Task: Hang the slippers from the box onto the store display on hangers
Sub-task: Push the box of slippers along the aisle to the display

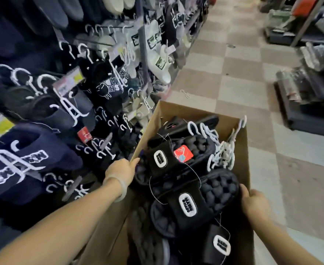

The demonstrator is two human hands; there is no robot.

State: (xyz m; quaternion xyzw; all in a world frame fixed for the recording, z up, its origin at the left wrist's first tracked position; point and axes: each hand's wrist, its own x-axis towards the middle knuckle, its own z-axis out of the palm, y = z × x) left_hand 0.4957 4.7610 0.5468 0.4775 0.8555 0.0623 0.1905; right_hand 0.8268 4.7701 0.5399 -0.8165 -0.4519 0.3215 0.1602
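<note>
An open cardboard box stands on the floor, full of black bubble-sole slippers with white oval logo patches. My left hand grips the near end of one slipper that carries a red tag, at the box's left wall. My right hand holds the heel edge of a second slipper, lifted a little above the pile. A tangle of white plastic hangers lies in the box's far right corner. The store display on the left carries dark slippers on white hangers.
More dark and white slippers hang further along the rack. One loose hanger lies on the checkered floor beyond the box. Low shelves with packaged goods line the right side of the aisle.
</note>
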